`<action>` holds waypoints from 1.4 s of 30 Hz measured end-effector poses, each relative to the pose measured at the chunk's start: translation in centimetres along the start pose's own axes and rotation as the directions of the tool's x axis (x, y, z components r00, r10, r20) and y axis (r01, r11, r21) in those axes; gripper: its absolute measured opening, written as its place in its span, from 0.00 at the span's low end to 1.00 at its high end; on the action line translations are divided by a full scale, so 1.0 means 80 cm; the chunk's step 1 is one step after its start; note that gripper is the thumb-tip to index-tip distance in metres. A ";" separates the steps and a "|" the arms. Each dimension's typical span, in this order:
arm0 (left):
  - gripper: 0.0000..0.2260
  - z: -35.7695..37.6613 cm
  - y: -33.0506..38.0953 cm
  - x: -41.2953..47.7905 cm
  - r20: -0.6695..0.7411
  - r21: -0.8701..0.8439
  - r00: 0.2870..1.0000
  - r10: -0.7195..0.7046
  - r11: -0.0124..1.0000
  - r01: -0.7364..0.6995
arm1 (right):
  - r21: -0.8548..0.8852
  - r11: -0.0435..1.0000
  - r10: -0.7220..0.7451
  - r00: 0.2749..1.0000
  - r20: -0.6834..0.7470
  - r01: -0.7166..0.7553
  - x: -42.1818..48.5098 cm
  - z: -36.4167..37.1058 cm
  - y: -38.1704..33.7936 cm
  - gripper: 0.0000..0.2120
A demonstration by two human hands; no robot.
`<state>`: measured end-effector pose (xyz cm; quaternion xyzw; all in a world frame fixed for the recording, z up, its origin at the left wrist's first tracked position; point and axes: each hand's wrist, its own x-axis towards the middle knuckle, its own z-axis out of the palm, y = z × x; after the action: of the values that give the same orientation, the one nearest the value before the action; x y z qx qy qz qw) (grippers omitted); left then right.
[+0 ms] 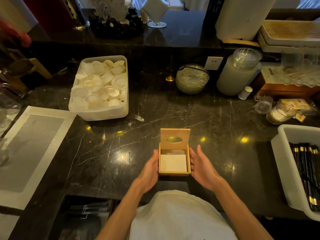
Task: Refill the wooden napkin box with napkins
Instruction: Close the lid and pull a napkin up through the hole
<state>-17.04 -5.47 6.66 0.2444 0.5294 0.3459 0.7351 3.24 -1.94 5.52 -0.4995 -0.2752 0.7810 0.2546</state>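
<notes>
The box (174, 168) stands on a black marble counter (173, 111) with pale veins, in a dim room where small yellow lights shine back from the stone. Its lid (175, 138), with an oval hole, stands open and upright at the far side, and a white stack of napkins (173, 163) lies inside, toward the near wall; a dark gap shows behind the stack. The left hand (150, 170) lies flat against the left wall of the box, fingers straight and together, touching the wood. The right hand (202, 166) is open beside the right wall, fingers spread a little and pointing away from the body; its fingertips (192, 151) are near the upper edge of the wall, but I cannot tell if they touch it. Neither hand grips anything. Beyond the left fingers, well apart, is a plastic tub (99, 111) full of white round lids. Left of that hand lies a white tray (31, 153). Beyond the right fingers stand a glass bowl (192, 79) and a tall stack of cups (237, 73) in a plastic sleeve. Far right of the right hand is a white bin (285, 167) holding black chopsticks (306, 174). Nothing stands between the hands and the box.
</notes>
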 end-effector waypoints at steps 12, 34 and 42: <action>0.18 -0.023 0.075 0.030 0.059 0.360 0.998 0.025 0.932 -0.044 | -0.321 0.947 -0.054 0.989 -0.140 0.006 0.024 0.010 -0.052 0.19; 0.35 -0.034 0.009 0.038 0.041 0.586 0.983 0.178 0.793 -0.168 | -0.936 -0.349 -0.305 0.950 0.062 -0.051 0.037 0.089 -0.022 0.12; 0.35 -0.036 0.003 0.041 0.033 0.546 0.982 0.187 0.819 -0.174 | -0.949 -0.309 -0.326 0.944 0.045 -0.061 0.033 0.092 -0.017 0.13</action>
<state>-19.14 -2.81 3.89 0.4890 0.5886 0.2512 0.5928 -4.34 -0.47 7.34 -0.5541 -0.8104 0.1391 -0.1304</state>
